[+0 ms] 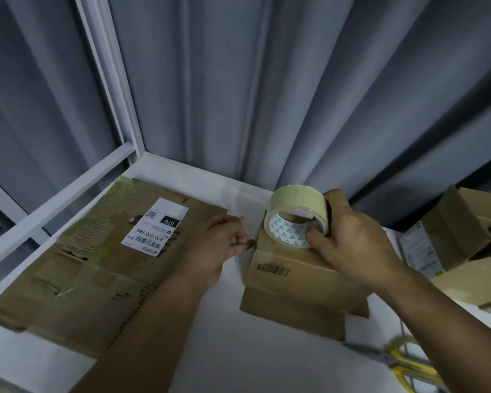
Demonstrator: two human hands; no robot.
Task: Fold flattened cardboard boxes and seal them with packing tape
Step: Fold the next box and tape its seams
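A small folded cardboard box (pixel 292 282) with a barcode stands on the white table (pixel 238 358). Over the box's far end my right hand (pixel 352 245) grips a roll of tan packing tape (pixel 298 211), thumb inside the core. My left hand (pixel 224 248) is at the box's left top edge, fingers curled and pinching what looks like the clear tape end pulled from the roll. A large flattened cardboard box (pixel 97 268) with a white shipping label lies to the left.
Yellow-handled scissors (pixel 403 364) lie at the front right. More cardboard boxes (pixel 465 245) sit at the right edge. Grey curtains (pixel 267 95) and a white window frame (pixel 68 188) close off the back and left.
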